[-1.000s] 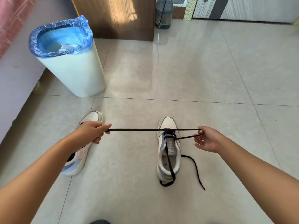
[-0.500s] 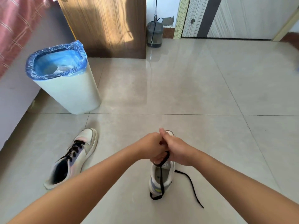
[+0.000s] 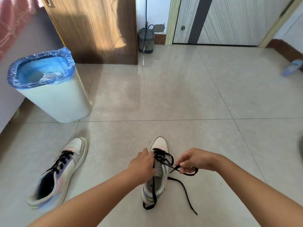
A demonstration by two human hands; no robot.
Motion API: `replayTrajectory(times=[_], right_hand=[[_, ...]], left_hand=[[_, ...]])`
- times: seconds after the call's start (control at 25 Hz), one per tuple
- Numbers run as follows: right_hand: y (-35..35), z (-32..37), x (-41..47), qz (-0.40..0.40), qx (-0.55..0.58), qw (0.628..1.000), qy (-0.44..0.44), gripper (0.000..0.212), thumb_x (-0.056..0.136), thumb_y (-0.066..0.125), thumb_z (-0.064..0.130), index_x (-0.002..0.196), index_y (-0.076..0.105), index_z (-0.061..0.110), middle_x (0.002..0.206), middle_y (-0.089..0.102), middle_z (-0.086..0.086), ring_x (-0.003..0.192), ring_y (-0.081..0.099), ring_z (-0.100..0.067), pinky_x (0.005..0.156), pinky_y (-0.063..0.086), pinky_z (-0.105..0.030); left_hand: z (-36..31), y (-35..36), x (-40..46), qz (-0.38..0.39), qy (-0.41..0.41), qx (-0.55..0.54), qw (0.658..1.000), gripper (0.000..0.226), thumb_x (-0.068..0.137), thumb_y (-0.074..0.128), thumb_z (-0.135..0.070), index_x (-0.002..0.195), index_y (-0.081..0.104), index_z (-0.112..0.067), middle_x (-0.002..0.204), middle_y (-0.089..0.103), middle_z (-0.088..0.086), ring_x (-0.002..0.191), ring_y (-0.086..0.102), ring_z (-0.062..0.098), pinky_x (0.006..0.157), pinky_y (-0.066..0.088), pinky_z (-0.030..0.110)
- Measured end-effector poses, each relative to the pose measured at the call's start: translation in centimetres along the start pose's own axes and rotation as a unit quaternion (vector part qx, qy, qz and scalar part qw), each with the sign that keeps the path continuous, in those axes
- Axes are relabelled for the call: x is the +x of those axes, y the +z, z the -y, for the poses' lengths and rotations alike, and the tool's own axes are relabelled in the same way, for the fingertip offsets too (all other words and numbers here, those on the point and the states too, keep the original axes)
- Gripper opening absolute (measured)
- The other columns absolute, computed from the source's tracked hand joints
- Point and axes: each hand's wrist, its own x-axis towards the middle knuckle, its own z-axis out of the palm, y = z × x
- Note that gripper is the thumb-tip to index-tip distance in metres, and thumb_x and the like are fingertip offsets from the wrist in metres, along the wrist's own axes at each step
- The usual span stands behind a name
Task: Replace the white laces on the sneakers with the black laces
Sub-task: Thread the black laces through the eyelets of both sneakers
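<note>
One sneaker (image 3: 157, 163) lengthwise, toe pointing away

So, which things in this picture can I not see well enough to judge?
- Head view: the left hand covers the near eyelets on the left side of the right sneaker, so lacing there is hidden.
- The right hand pinches the black lace; its fingers hide the grip.
- The left sneaker is blurred at the heel.
- The blue object at the right edge is cut off and blurred.

my left hand (image 3: 144, 163): covers the near sneaker's (image 3: 155, 182) left eyelets
far-right slipper (image 3: 292, 67): blurred
right-edge dark shape (image 3: 301, 145): cut off, unidentifiable
</note>
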Motion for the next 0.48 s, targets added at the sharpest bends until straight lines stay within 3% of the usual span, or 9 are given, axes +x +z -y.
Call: replayTrajectory(times=[0.12, 0.24, 0.36, 0.4, 0.48], right_hand=[[0.2, 0.6, 1.0, -0.064, 0.062, 0.996, -0.022, 0.025, 0.092, 0.046, -0.005, 0.104, 0.066, 0.004, 0.085, 0.070, -0.005, 0.062, 0.056, -0.008, 0.060, 0.047, -0.019], [-0.7, 1.1, 1.2, -0.100, 0.134, 0.985, -0.037, 0.017, 0.089, 0.055, 0.002, 0.100, 0.067, 0.005, 0.076, 0.069, -0.006, 0.053, 0.050, -0.008, 0.055, 0.042, -0.019], [-0.4, 0.9, 1.1, -0.102, 0.082, 0.991, -0.014, 0.015, 0.086, 0.067, 0.012, 0.095, 0.070, 0.002, 0.063, 0.059, -0.001, 0.049, 0.043, -0.011, 0.052, 0.041, -0.019], [-0.1, 0.7, 1.1, -0.095, 0.054, 0.994, -0.001, 0.014, 0.086, 0.068, 0.014, 0.093, 0.070, 0.003, 0.062, 0.057, 0.000, 0.049, 0.043, -0.011, 0.052, 0.041, -0.020], [0.4, 0.5, 1.0, -0.082, 0.023, 0.996, 0.011, 0.013, 0.089, 0.063, 0.014, 0.091, 0.070, 0.004, 0.065, 0.060, -0.002, 0.049, 0.044, -0.010, 0.052, 0.042, -0.019]], left_hand=[[0.3, 1.4, 0.2, -0.014, -0.012, 0.011, 1.000, 0.023, 0.094, 0.040, -0.011, 0.117, 0.043, -0.008, 0.119, 0.044, 0.011, 0.101, 0.053, 0.031, 0.073, 0.043, 0.036], [1.8, 0.9, 0.3, -0.041, -0.062, -0.033, 0.997, 0.013, 0.093, 0.035, -0.006, 0.101, 0.045, -0.010, 0.108, 0.046, 0.012, 0.088, 0.055, 0.033, 0.068, 0.039, 0.036], [1.9, 0.7, -0.1, -0.097, -0.074, -0.043, 0.992, 0.009, 0.092, 0.036, -0.005, 0.091, 0.036, -0.014, 0.096, 0.036, 0.007, 0.061, 0.040, 0.020, 0.059, 0.034, 0.032], [1.8, 0.8, -0.4, -0.117, -0.072, -0.054, 0.989, 0.005, 0.094, 0.037, -0.009, 0.093, 0.040, -0.014, 0.097, 0.039, 0.007, 0.061, 0.039, 0.019, 0.059, 0.032, 0.030], [1.3, 1.3, -1.1, -0.116, -0.086, -0.096, 0.985, 0.020, 0.097, 0.037, -0.020, 0.100, 0.053, -0.007, 0.102, 0.053, 0.011, 0.078, 0.052, 0.023, 0.064, 0.033, 0.027]])
